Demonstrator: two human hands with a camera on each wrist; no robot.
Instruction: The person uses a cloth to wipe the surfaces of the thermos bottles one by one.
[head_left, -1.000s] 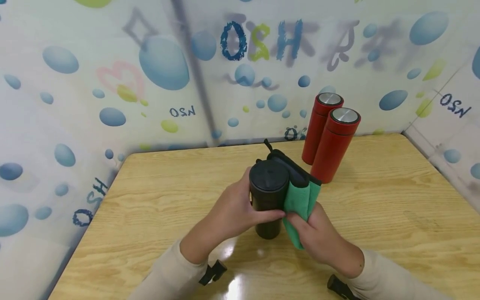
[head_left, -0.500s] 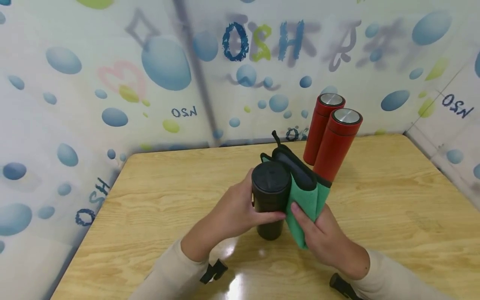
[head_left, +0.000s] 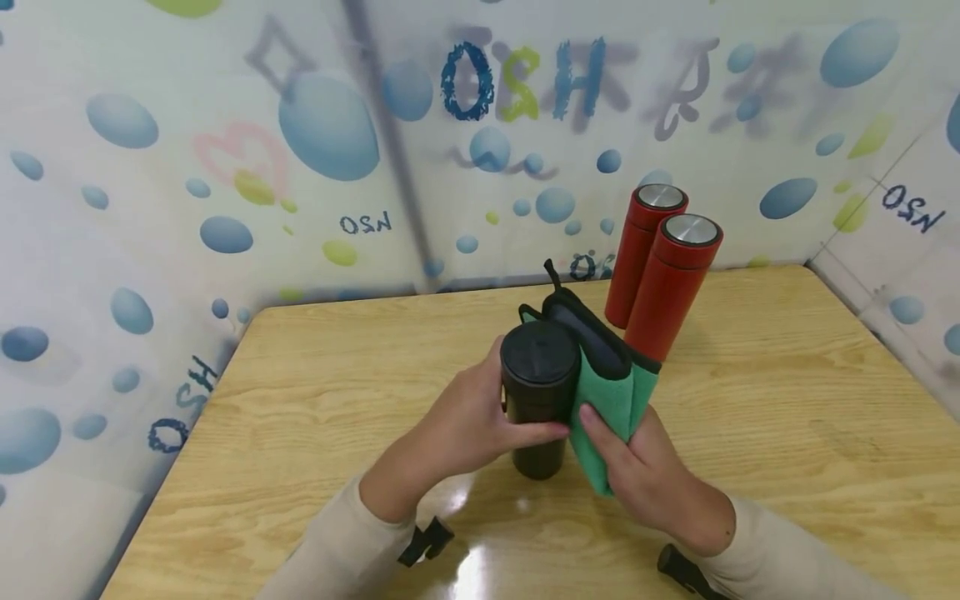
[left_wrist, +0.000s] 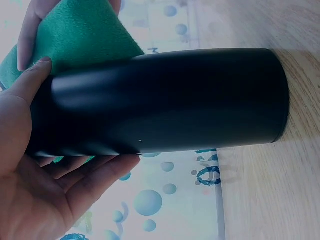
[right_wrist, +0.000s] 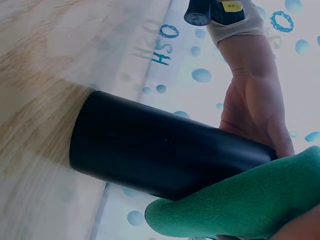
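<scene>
My left hand [head_left: 472, 417] grips a matte black thermos bottle [head_left: 540, 362] near its top, the thumb lying across its front. The bottle stands upright, its round lid facing up and its base toward the wooden tabletop. In my right hand [head_left: 660, 479] is a green fuzzy cloth [head_left: 607, 408] with black trim and a small black loop, thumb in front, the other fingers mostly hidden behind. The cloth lies along the bottle's right side. In the right wrist view the green cloth [right_wrist: 240, 200] overlaps the lower edge of the black bottle [right_wrist: 160, 145].
Two red thermos bottles [head_left: 671, 287] with silver lids stand behind the cloth on the right of the wooden table [head_left: 337, 375]. A patterned wall [head_left: 315, 208] with blue bubbles and letters rises behind the table. Black wrist devices [head_left: 426, 542] sit at both sleeves.
Over the first half second, the right hand and cloth shifted slightly right and the right thumb moved up the cloth. Since then both hands hold nearly still; the left keeps its grip on the bottle.
</scene>
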